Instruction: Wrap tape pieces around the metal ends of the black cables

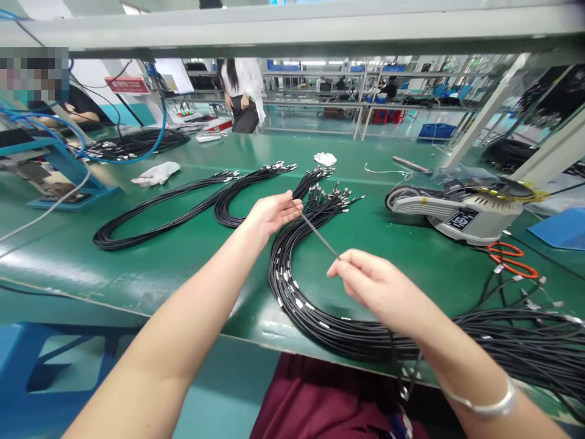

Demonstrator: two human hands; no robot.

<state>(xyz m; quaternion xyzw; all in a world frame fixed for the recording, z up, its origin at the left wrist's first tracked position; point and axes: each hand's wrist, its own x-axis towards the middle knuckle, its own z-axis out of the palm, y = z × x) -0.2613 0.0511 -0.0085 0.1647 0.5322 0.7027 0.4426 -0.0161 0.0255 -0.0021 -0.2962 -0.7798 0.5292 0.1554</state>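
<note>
A thin dark cable (pixel 319 235) is stretched between my two hands above the green table. One end of it is pinched by my left hand (pixel 275 213), near the connector ends of a cable bundle. My right hand (pixel 365 280) is closed round the same cable lower down, over the inside of the bundle's curve. That large bundle of black cables (pixel 292 292) bends in a U below my hands and runs off to the right, with white labels along it. Two further looped bundles, a middle one (pixel 223 204) and a left one (pixel 109 235), lie to the left.
A grey machine (pixel 475 213) stands at the right, with orange-handled scissors (pixel 514 261) in front. White gloves (pixel 158 174) lie farther back. A metal beam (pixel 292 33) crosses overhead. A blue stool (pixel 22 366) is at lower left. A person (pixel 242 91) stands beyond the table.
</note>
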